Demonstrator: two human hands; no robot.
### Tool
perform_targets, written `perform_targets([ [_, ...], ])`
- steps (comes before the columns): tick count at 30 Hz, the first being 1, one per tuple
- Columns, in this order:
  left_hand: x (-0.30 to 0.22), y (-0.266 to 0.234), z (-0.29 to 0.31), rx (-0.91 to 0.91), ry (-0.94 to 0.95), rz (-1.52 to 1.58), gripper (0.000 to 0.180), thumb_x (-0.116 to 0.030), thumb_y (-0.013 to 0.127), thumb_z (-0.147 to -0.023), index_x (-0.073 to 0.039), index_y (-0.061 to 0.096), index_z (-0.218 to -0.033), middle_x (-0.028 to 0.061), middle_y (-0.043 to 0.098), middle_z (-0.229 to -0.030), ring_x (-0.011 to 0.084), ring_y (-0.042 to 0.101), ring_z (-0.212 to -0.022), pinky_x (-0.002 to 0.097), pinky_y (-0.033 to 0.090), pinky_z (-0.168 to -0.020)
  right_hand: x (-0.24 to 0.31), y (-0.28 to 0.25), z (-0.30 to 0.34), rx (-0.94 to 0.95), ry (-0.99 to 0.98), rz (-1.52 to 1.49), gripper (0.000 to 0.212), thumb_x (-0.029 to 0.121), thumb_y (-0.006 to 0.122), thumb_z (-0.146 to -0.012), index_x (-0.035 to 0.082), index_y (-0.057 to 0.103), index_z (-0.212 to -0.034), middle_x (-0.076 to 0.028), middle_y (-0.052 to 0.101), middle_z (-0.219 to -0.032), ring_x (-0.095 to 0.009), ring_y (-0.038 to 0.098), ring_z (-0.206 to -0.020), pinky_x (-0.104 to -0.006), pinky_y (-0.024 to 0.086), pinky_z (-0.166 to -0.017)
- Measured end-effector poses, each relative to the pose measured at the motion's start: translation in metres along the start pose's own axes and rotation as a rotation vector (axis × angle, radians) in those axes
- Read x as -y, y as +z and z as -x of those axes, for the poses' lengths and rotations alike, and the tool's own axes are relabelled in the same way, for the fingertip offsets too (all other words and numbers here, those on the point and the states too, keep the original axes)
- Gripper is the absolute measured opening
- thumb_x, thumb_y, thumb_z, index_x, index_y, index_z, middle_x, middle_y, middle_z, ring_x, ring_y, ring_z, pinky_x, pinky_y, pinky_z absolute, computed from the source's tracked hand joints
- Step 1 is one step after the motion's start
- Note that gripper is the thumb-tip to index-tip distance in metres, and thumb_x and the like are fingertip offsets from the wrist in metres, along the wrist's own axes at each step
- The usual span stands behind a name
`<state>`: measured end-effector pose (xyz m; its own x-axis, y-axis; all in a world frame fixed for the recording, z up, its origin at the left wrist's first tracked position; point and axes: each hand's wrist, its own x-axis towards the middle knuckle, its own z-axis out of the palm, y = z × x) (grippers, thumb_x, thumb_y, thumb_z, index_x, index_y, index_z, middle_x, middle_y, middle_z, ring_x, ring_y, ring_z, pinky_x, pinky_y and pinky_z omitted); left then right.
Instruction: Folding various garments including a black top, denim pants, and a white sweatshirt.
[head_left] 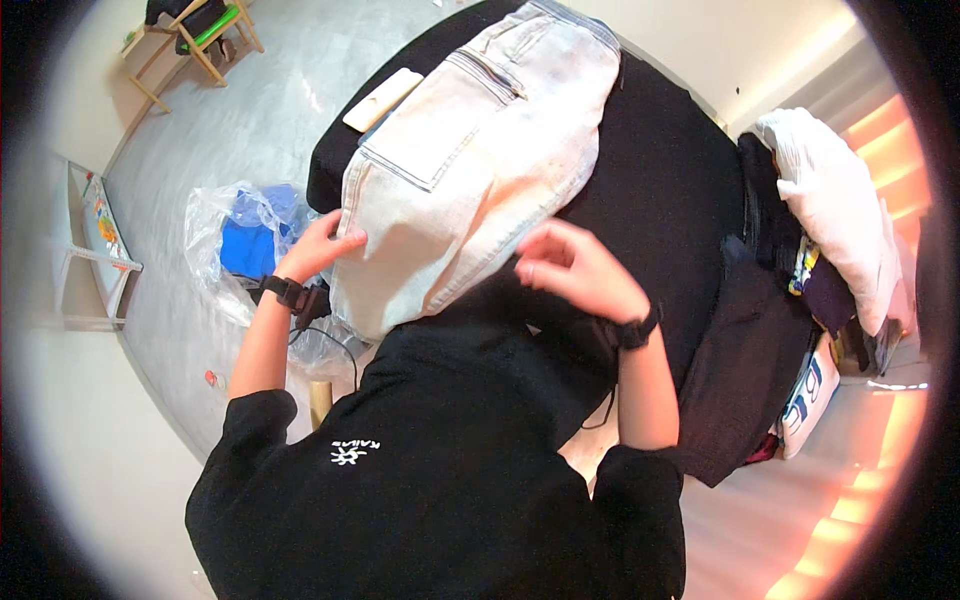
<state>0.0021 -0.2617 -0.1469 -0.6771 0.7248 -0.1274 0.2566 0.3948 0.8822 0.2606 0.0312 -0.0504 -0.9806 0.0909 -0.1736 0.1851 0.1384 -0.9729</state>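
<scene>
bright | orange glare, floor (848,510) at right | rim hazy, perhaps unfocused | edges fisheye-bent

A smooth grey floor (270,110) with a mottled sheen stretches across the upper left, bright where light reflects off it. A plain off-white left wall (85,420) curves along that side, and a cream-coloured upper wall (690,40) closes the top right. In the top left corner stands a pale wooden chair (214,28) with a bright green seat. A white-framed shelf unit (75,257) stands against the left wall. A black-covered table (665,180) with a rounded edge fills the middle. Strong orange light (890,150) falls in bands down the right side, washing out detail there.
</scene>
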Motion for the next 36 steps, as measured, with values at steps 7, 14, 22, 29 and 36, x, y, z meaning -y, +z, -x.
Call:
perform_targets([
  [7, 0.020, 0.006, 0.012, 0.310, -0.200, 0.073, 0.041, -0.026, 0.071, -0.081, -0.001, 0.062, -0.111, 0.0073, 0.066, -0.105, 0.0149, 0.060, -0.098, 0.0306, 0.046, -0.090, -0.029, 0.069, 0.015, 0.246, 0.074, -0.005, 0.035, 0.018, 0.066, -0.086, 0.004, 0.055, -0.116, -0.014, 0.062, -0.104, -0.020, 0.059, -0.101, -0.0323, 0.049, -0.087],
  [14, 0.056, 0.018, 0.035, 0.419, -0.218, 0.032, 0.044, -0.021, 0.072, -0.077, 0.000, 0.060, -0.113, 0.0086, 0.065, -0.109, 0.0173, 0.059, -0.100, 0.0316, 0.044, -0.091, -0.080, 0.080, -0.019, 0.349, -0.079, 0.137, 0.046, 0.021, 0.066, -0.085, 0.008, 0.052, -0.128, -0.013, 0.055, -0.127, -0.023, 0.051, -0.117, -0.0339, 0.039, -0.100],
  [22, 0.085, 0.009, 0.056, 0.416, -0.289, -0.008, 0.053, -0.016, 0.071, -0.080, 0.001, 0.051, -0.126, 0.0115, 0.061, -0.118, 0.0177, 0.057, -0.106, 0.0322, 0.043, -0.094, -0.084, 0.103, -0.039, 0.462, -0.132, 0.132, 0.046, 0.012, 0.062, -0.082, 0.007, 0.053, -0.127, -0.013, 0.056, -0.126, -0.024, 0.050, -0.120, -0.0328, 0.038, -0.102],
  [29, 0.004, -0.045, 0.082, 0.105, -0.259, 0.170, 0.034, -0.008, 0.068, -0.082, -0.002, 0.053, -0.111, 0.0026, 0.059, -0.098, 0.0131, 0.056, -0.090, 0.0297, 0.046, -0.082, -0.033, 0.104, -0.030, 0.382, -0.232, 0.094, 0.063, -0.005, 0.046, -0.078, 0.009, 0.038, -0.139, -0.013, 0.045, -0.136, -0.024, 0.047, -0.122, -0.0335, 0.037, -0.102],
  [36, -0.102, -0.142, 0.117, 0.206, 0.102, 0.383, 0.028, -0.012, 0.062, -0.082, 0.000, 0.057, -0.107, 0.0102, 0.062, -0.100, 0.0166, 0.058, -0.091, 0.0308, 0.047, -0.082, 0.036, 0.116, -0.011, -0.068, -0.523, 0.303, 0.064, -0.002, 0.061, -0.077, 0.010, 0.037, -0.135, -0.017, 0.056, -0.110, -0.036, 0.056, -0.101, -0.0397, 0.044, -0.091],
])
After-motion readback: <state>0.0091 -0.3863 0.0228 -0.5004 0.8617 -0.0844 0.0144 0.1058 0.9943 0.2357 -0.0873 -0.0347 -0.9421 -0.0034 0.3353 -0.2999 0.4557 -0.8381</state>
